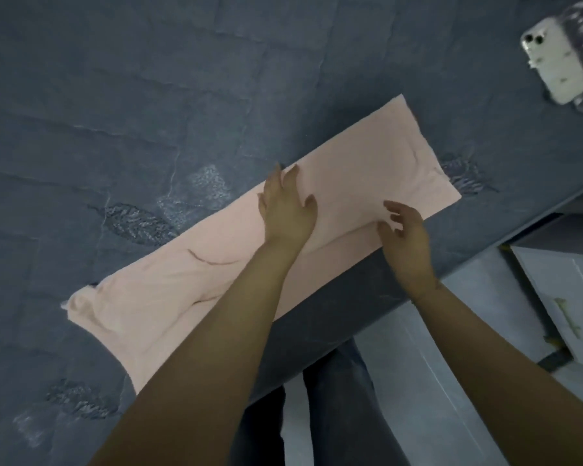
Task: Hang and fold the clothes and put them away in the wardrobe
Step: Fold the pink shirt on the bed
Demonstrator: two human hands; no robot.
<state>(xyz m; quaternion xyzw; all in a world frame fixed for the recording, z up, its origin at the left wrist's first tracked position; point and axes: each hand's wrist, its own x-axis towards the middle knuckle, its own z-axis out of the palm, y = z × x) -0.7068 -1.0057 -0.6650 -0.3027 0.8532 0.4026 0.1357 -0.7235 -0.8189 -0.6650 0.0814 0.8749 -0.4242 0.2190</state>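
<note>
A pink garment [216,264], folded into one long strip, lay flat on the dark grey bedspread [115,112], running along the bed's near edge. The left hand [288,206] rested on the strip's middle, fingers straight and spread. The right hand [406,232] touched the cloth near the edge, fingers relaxed, gripping nothing. A white phone [549,65] lay towards the bed's far right corner, well apart.
</note>
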